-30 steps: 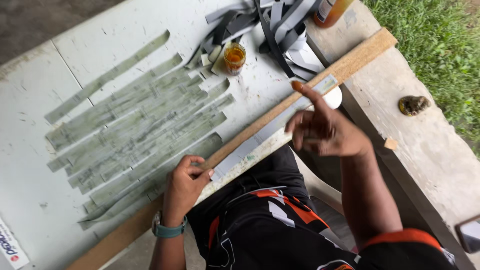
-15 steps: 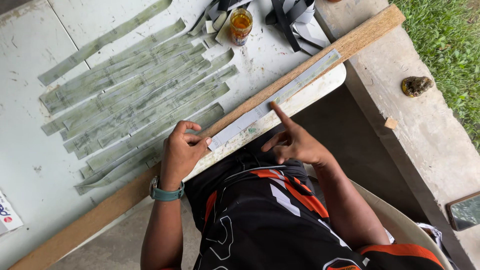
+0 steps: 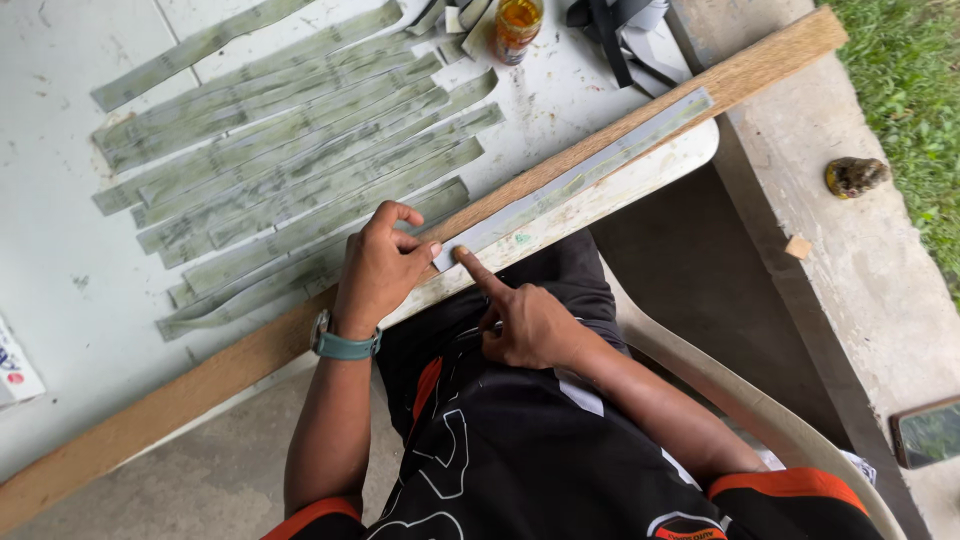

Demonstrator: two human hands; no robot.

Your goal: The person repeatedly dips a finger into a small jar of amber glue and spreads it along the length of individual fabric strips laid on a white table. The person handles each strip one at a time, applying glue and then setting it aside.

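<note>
So I've got a long wooden plank point(image 3: 300, 335) lying diagonally along the near edge of the white tabletop point(image 3: 60, 260), and a grey-green strip point(image 3: 575, 180) sits flat on top of it, running up toward the far right corner. My left hand point(image 3: 380, 270) is curled over the plank right at the near end of that strip, fingers bent, thumb pressed against the strip's end, so that grip is closed down on the strip and plank together. My right hand point(image 3: 525, 320) isn't holding anything: index finger stuck out, tip touching the plank's near edge just beside the strip's end, the other fingers folded in.

Behind the plank there's a whole fan of similar green strips point(image 3: 290, 160) spread across the tabletop, overlapping each other. A little bottle of amber liquid point(image 3: 517, 25) stands at the far edge, with some dark and pale straps point(image 3: 615, 20) next to it. A phone point(image 3: 925, 430) lies on the concrete ledge point(image 3: 850, 270) off to the right.
</note>
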